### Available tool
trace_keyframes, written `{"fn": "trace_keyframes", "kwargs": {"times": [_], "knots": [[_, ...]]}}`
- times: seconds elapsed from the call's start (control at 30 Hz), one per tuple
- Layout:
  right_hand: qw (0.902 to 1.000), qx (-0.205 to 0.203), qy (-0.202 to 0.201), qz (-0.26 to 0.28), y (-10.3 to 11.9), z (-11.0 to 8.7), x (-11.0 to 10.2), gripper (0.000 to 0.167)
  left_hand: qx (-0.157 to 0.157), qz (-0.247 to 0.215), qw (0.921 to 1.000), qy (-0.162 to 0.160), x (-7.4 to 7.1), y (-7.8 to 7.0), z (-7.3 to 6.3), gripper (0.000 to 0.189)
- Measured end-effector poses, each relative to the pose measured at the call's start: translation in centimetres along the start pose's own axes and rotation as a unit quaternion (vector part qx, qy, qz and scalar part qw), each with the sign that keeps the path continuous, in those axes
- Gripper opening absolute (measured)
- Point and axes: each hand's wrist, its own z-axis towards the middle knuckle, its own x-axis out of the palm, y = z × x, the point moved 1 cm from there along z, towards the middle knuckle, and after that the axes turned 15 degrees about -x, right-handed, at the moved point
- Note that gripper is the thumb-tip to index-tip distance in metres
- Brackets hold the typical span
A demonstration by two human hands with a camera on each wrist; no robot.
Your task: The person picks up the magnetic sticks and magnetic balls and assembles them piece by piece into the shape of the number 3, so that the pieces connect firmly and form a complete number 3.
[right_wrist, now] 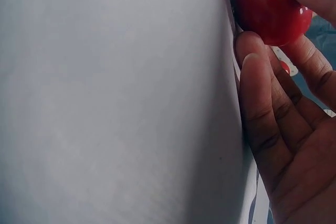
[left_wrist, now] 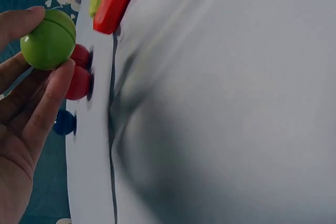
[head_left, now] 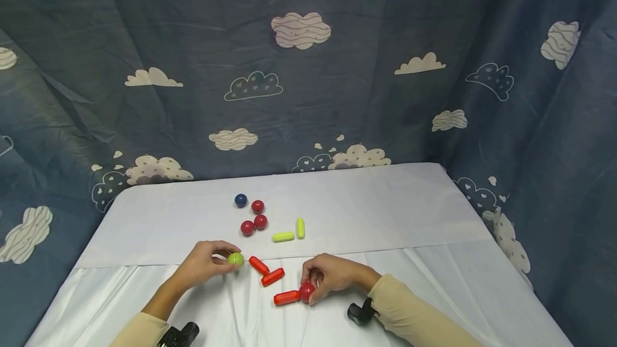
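Farther back: one blue ball point(head_left: 240, 200) and three loose red balls point(head_left: 260, 221) on the white cloth point(head_left: 385, 213); the cloud-print curtain point(head_left: 337, 95) hangs behind.
Yellow-green sticks: two, this side of those balls and to their right, one crosswise point(head_left: 283, 236), one pointing away from you point(head_left: 301, 228).
Between your hands: two red sticks point(head_left: 272, 277), lying slantwise with near ends close together, just right of your left fingers.
Left hand: your left hand point(head_left: 207, 263) pinches the green ball point(head_left: 235, 259) between thumb and fingertips, left of those two sticks.
Right hand: your right hand point(head_left: 332, 274) pinches the held red ball point(head_left: 306, 292), thumb on the near side, fingers partly covering it.
Nearest red stick: the third one point(head_left: 286, 298) lies just left of the held red ball, its right end against or almost against it; contact hard to tell.
Left wrist view: gives you a groove around the green ball and ribbed sides on a red stick, both lost from the head.
Head view: gives you that third stick beside the held ball, which your right wrist view leaves out.
Long axis: third stick runs left to right, right end slightly farther from you, pointing at the held red ball.
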Motion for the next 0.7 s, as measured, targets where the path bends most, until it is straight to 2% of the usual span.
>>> {"fn": "trace_keyframes", "kwargs": {"times": [0.1,0.37,0.7], "knots": [[1.0,0.0,0.0,0.001,0.0,0.0,0.0,0.027,0.005,-0.007,0.9997,0.024,0.6,0.0,-0.6,0.036],[1.0,-0.004,-0.004,0.004,0.1,-0.1,0.0,0.027,0.011,0.013,0.998,0.06,2.7,0.1,-1.6,0.033],[1.0,-0.005,-0.006,0.001,0.3,0.0,0.0,0.027,0.061,-0.012,0.9935,0.096,4.1,0.1,-1.9,0.028]]}}
